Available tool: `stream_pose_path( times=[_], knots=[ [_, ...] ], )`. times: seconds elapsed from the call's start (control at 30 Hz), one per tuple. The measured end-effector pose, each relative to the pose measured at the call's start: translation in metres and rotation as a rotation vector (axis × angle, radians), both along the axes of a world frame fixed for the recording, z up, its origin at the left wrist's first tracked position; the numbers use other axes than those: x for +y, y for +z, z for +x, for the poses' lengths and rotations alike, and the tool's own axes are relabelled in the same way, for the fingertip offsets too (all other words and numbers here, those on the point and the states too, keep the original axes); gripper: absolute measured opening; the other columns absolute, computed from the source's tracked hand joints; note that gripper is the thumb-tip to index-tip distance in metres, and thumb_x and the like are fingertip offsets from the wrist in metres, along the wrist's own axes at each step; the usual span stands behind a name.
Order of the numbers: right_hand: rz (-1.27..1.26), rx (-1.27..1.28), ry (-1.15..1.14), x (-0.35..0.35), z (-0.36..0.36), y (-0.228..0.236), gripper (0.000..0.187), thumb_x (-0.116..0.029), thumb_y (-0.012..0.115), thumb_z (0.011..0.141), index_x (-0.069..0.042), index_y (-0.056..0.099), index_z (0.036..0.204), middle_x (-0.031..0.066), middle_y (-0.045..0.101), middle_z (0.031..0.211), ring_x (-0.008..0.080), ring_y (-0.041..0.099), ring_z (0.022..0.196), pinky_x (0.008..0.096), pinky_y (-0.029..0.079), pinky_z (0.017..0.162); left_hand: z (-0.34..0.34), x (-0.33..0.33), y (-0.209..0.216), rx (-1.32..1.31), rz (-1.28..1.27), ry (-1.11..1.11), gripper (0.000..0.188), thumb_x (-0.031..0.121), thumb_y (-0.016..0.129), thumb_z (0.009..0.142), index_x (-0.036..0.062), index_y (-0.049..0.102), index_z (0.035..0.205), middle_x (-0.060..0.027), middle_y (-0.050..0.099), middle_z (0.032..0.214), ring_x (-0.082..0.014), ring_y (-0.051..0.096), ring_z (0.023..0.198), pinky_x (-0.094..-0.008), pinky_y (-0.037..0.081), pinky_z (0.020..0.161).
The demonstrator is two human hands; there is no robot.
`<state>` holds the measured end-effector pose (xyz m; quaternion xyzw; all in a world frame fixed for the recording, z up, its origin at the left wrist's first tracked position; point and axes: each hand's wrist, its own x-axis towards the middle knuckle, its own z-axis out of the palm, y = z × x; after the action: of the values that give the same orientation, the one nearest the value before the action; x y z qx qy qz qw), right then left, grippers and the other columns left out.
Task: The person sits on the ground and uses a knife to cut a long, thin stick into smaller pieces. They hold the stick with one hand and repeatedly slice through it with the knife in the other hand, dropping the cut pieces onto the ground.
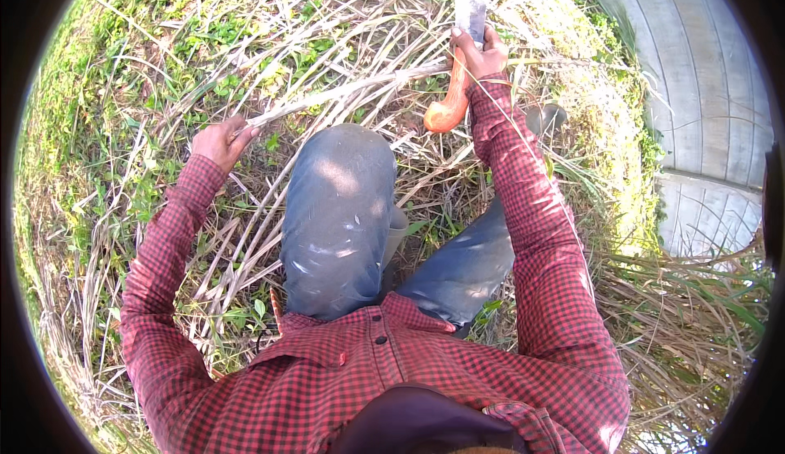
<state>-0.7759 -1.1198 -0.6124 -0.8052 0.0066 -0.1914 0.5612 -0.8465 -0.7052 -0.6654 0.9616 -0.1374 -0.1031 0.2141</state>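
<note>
My right hand [482, 52] is closed round the upper part of a machete's curved orange handle [447, 109]. The wide metal blade [472, 0] points away from me and runs out of view at the top. In my left hand [219, 142], the fingers are closed on one end of a twisted strand of dry grass [327, 93]. That strand stretches across in front of my bent knee, and its other end reaches the machete handle beside my right hand. Whether the right fingers also grip the strand, I cannot tell.
Dry straw [392, 25] and low green plants [233, 86] cover the ground. A pale grey slab surface with seams [695, 86] curves along the right. Long dry grass [679, 315] lies at the lower right. My knee in blue trousers [339, 209] rises between the arms.
</note>
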Motion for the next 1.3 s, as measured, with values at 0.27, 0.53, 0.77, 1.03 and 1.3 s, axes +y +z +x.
stream_pose_path(
  times=[0.27, 0.53, 0.77, 1.03, 1.3],
  knots=[
    [0.151, 0.219, -0.092, -0.025, -0.067, -0.042, 0.023, -0.015, 0.063, 0.077, 0.0, 0.057, 0.092, 0.0053, 0.059, 0.075, 0.0093, 0.055, 0.063, 0.0225, 0.045, 0.058, 0.053, -0.138, -0.011, 0.126, 0.134, -0.369, 0.025, 0.033, 0.051, 0.081, 0.0127, 0.056, 0.093, -0.0165, 0.061, 0.08, -0.0318, 0.059, 0.076, -0.041, 0.047, 0.067],
    [0.473, 0.585, -0.397, -0.038, -0.163, -0.095, 0.023, -0.018, 0.065, 0.076, -0.002, 0.057, 0.09, 0.0037, 0.058, 0.071, 0.0101, 0.051, 0.049, 0.0243, 0.045, 0.042, 0.058, -0.041, -0.001, 0.588, -0.108, -0.404, 0.038, 0.023, 0.057, 0.08, 0.0044, 0.049, 0.112, -0.01, 0.061, 0.079, -0.0233, 0.058, 0.069, -0.0365, 0.048, 0.062],
    [0.806, 0.753, -0.509, -0.047, -0.155, -0.096, 0.03, -0.024, 0.065, 0.076, -0.009, 0.048, 0.096, 0.0047, 0.053, 0.057, 0.0147, 0.05, 0.041, 0.0264, 0.043, 0.036, 0.04, -0.04, 0.054, 0.407, -0.213, -0.311, 0.037, 0.029, 0.052, 0.085, 0.0018, 0.054, 0.109, -0.0087, 0.06, 0.082, -0.0156, 0.054, 0.067, -0.0298, 0.047, 0.064],
    [0.656, 0.849, -0.16, -0.025, -0.171, -0.081, 0.029, -0.019, 0.063, 0.077, -0.005, 0.056, 0.101, 0.0049, 0.059, 0.067, 0.0116, 0.053, 0.048, 0.0237, 0.043, 0.042, 0.048, -0.094, 0.05, 0.284, 0.001, -0.277, 0.016, 0.017, 0.058, 0.076, 0.0025, 0.059, 0.083, -0.016, 0.061, 0.076, -0.0233, 0.058, 0.067, -0.0352, 0.045, 0.061],
    [0.841, 0.641, -0.478, -0.067, -0.172, -0.072, 0.025, -0.027, 0.06, 0.08, -0.007, 0.049, 0.089, 0.0035, 0.053, 0.057, 0.0143, 0.049, 0.042, 0.0264, 0.042, 0.038, 0.036, -0.134, 0.09, 0.243, -0.084, -0.255, 0.025, 0.026, 0.06, 0.075, 0.004, 0.064, 0.087, -0.0177, 0.062, 0.078, -0.0306, 0.059, 0.075, -0.0375, 0.046, 0.069]
  ],
)
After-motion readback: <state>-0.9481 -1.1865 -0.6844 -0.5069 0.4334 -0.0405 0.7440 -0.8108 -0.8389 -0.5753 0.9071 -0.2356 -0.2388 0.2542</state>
